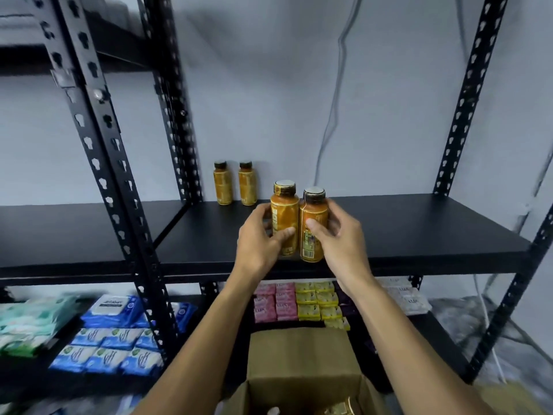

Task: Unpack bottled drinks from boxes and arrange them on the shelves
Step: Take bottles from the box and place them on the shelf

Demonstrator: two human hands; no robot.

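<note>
While both arms reach out over the open box, each hand has a bottle at the front of the black shelf. The left hand wraps the left bottle, thumb laid across the lower label and fingers curled round the far side. The right hand grips the right bottle much the same way, thumb on the front of the label and fingers bent round its right side. Both bottles are orange with dark caps and pale cap tops, upright, and they touch side by side. Their bases are right at the shelf's front edge, but I cannot tell whether they stand on the board or are held just above it. Well back, against the grey wall, the rear-left bottle and the rear-right bottle stand upright, near each other but apart, to the left of the held pair. On the level below, pink packs lie just beside yellow packs, with white packs further right. Left of the slotted post, on the next rack, blue packs lie in rows. The box sits under the forearms with its flaps up, and a gold-labelled bottle top shows inside at the bottom edge, too cropped to say more. A thin cable hangs down the wall behind the shelf.
</note>
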